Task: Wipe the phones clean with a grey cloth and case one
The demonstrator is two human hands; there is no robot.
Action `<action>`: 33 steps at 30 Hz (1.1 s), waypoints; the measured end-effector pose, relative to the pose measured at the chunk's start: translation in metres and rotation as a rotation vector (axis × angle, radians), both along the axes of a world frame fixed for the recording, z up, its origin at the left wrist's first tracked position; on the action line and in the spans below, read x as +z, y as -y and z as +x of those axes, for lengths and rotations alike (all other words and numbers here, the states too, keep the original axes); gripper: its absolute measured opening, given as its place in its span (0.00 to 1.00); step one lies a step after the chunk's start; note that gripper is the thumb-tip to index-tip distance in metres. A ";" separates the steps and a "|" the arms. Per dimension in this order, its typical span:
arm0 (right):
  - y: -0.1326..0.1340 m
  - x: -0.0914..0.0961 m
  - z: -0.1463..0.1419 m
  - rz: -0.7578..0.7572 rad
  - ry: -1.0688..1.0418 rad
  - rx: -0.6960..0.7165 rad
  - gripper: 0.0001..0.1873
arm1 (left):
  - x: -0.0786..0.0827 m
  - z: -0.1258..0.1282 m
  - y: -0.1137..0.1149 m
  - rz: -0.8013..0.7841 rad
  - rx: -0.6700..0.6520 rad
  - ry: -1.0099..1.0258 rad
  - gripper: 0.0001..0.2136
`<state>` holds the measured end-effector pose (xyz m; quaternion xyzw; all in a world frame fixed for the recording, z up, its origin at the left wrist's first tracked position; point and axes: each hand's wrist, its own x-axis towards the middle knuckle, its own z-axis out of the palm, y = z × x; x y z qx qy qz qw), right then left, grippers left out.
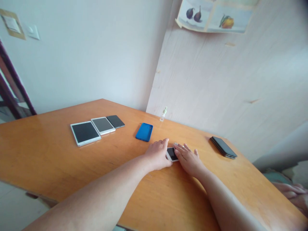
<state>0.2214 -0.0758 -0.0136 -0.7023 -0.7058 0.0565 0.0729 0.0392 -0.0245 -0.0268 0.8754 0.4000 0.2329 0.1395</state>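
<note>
A small white phone with a dark screen lies flat on the orange wooden table. My left hand curls around its left side, with the fingers over its far end. My right hand rests on its right side, fingers stretched forward and lying flat against the phone's edge. Both hands touch the phone, which stays on the tabletop.
A blue phone lies just beyond my left hand. Further left sit two white tablets and a dark phone. Black phones are stacked at the right. A small clear bottle stands by the wall.
</note>
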 end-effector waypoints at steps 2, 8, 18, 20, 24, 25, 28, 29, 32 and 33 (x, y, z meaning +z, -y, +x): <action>-0.003 -0.001 0.009 0.019 0.034 -0.120 0.29 | 0.001 0.000 0.000 -0.009 0.000 -0.010 0.43; 0.006 0.002 -0.015 0.005 -0.031 0.184 0.29 | -0.001 0.000 0.001 0.028 0.005 0.013 0.36; -0.004 -0.002 0.007 0.020 0.022 -0.097 0.29 | 0.003 0.000 0.002 -0.004 0.004 -0.033 0.41; 0.003 0.001 -0.008 0.010 -0.011 0.058 0.29 | 0.002 -0.001 0.002 0.009 0.002 -0.020 0.38; 0.009 0.004 -0.022 0.004 -0.056 0.237 0.28 | 0.001 -0.001 0.003 0.023 -0.004 0.005 0.35; 0.007 0.004 -0.018 0.004 -0.045 0.188 0.28 | 0.002 -0.001 0.003 0.021 -0.003 0.005 0.36; -0.001 0.001 0.001 0.005 0.018 -0.058 0.28 | 0.003 0.000 0.003 0.001 -0.002 -0.008 0.40; -0.002 0.001 0.006 0.008 0.036 -0.117 0.29 | 0.004 0.000 0.004 -0.007 -0.004 -0.013 0.41; 0.001 0.002 0.002 0.006 0.042 -0.094 0.29 | 0.004 0.001 0.003 -0.002 -0.004 -0.009 0.40; 0.004 0.004 -0.004 0.002 0.024 -0.024 0.28 | 0.003 0.000 0.003 0.006 -0.003 -0.006 0.39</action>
